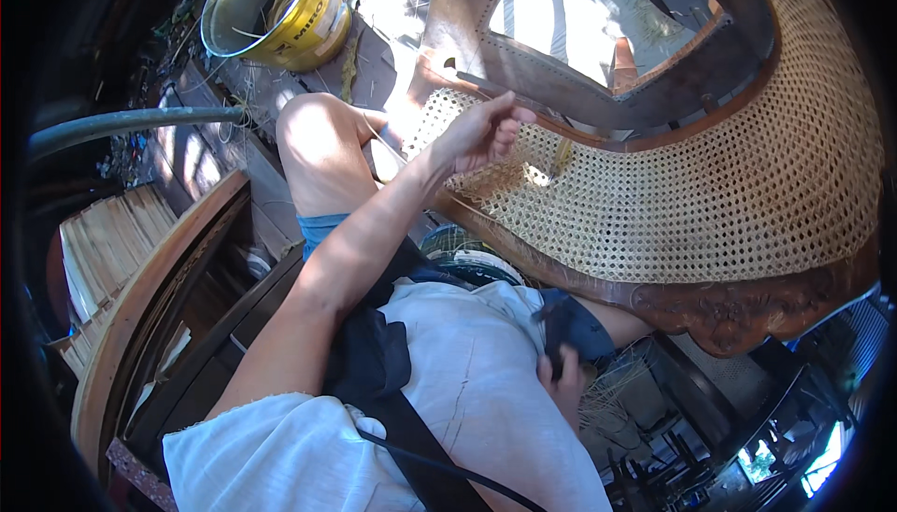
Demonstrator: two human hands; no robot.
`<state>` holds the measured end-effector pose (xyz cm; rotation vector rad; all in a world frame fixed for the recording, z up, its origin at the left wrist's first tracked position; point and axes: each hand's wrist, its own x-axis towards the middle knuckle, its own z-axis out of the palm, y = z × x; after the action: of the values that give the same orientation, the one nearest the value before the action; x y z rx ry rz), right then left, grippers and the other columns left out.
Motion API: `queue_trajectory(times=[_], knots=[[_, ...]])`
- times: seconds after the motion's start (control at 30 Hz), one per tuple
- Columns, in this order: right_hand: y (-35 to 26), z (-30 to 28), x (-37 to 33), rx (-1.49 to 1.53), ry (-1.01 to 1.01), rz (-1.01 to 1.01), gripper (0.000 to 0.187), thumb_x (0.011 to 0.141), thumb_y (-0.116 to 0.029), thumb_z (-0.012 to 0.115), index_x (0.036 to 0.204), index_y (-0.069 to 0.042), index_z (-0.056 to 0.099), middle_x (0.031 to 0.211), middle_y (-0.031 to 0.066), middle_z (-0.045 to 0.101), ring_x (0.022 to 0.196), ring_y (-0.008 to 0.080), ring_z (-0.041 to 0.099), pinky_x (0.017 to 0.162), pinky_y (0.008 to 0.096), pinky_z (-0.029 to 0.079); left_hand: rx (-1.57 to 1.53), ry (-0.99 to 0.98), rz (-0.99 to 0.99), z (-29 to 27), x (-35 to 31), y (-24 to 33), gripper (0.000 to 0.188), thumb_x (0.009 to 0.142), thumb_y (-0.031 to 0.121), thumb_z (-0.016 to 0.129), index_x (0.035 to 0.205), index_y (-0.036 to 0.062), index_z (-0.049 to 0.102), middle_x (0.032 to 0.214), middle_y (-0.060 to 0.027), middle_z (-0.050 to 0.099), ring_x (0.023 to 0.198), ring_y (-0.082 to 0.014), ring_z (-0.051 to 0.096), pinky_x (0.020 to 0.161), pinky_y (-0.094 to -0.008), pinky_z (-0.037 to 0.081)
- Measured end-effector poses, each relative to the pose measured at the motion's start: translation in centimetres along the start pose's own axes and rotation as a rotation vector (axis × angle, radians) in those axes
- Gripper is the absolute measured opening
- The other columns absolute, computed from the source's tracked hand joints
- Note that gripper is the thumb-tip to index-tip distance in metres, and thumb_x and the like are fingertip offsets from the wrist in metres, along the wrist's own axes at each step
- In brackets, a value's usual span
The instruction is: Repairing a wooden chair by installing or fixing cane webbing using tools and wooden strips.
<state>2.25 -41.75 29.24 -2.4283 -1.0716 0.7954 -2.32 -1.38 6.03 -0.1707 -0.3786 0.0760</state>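
A carved brown wooden chair frame (710, 311) lies across my lap, with a woven cane panel (673, 204) filling its curved part. Over the panel's left end is my left hand (486, 134), raised with the fingers curled closed; whatever they may pinch is too small to make out. Just below it the weave is looser, with loose strands and a gap. A thin yellowish piece (562, 155) stands in the weave to the right of this hand. Low by my right thigh, my right hand (563, 383) is blurred, its fingers partly hidden, near a bundle of loose cane strands (617, 395).
A yellow metal bucket (313, 26) holding cane strands stands at the upper left. A grey-green hose or pipe (140, 120) comes in from the left. Stacked thin boards (117, 241) and a curved wooden piece (149, 297) lie at left. Dark furniture parts fill the lower right.
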Motion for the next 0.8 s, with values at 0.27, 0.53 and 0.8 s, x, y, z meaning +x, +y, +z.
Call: queue_trajectory(times=[0.27,0.53,0.8], knots=[[0.6,-2.5,-3.6,-0.421,-0.461,0.170,0.029,0.088,-0.028,0.069,0.104,-0.004,0.066,0.085,0.0166,0.065,0.078,0.0359,0.067,0.067,0.0450,0.053,-0.061,0.355,0.118,10.5,5.8,-10.4,0.075,0.101,0.056,0.037,0.140,-0.0070,0.045,0.141,-0.0298,0.048,0.135,-0.0396,0.045,0.115,-0.0495,0.036],[-10.1,-3.0,13.5,0.125,0.332,-0.320,0.007,0.090,-0.006,0.064,0.095,-0.002,0.066,0.088,0.0154,0.068,0.080,0.0337,0.066,0.072,0.0416,0.052,0.021,0.447,0.197,12.4,6.6,-14.7,0.082,0.098,0.064,0.035,0.141,-0.0058,0.044,0.143,-0.0273,0.047,0.134,-0.0362,0.046,0.114,-0.0453,0.038],[-9.0,0.9,19.1,0.134,0.241,-0.196,0.009,0.091,-0.007,0.064,0.095,0.000,0.067,0.083,0.0134,0.069,0.070,0.0221,0.068,0.063,0.0335,0.053,0.113,0.530,0.255,10.7,5.8,-13.3,0.080,0.099,0.061,0.039,0.133,-0.0098,0.051,0.139,-0.0260,0.052,0.133,-0.0327,0.048,0.116,-0.0422,0.035]])
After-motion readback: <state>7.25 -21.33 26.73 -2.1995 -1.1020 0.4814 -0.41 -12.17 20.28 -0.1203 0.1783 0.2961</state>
